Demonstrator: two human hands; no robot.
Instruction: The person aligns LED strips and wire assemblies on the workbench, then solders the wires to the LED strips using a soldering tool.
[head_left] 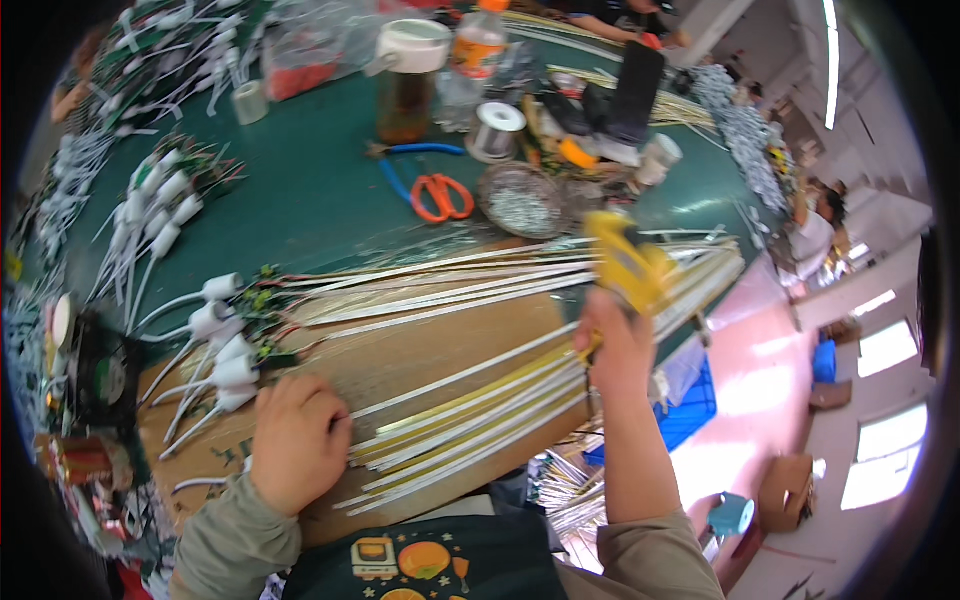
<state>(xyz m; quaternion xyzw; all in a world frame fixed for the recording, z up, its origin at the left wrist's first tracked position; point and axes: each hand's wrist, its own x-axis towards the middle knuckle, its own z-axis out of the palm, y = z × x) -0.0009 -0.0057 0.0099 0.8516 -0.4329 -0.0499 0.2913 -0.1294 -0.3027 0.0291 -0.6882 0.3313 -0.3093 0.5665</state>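
We seem busy at the strips at six o'clock, which calls for careful aim, right hand gripping the yellow tool near three, left hand curled at eight, any pinch hidden.

A tube light glows, the pink floor glares, the yellow tool blurs, and edges warp.

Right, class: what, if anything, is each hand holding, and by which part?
The right hand grips a blurred yellow tool by its lower end. Whether the left hand holds anything cannot be told.
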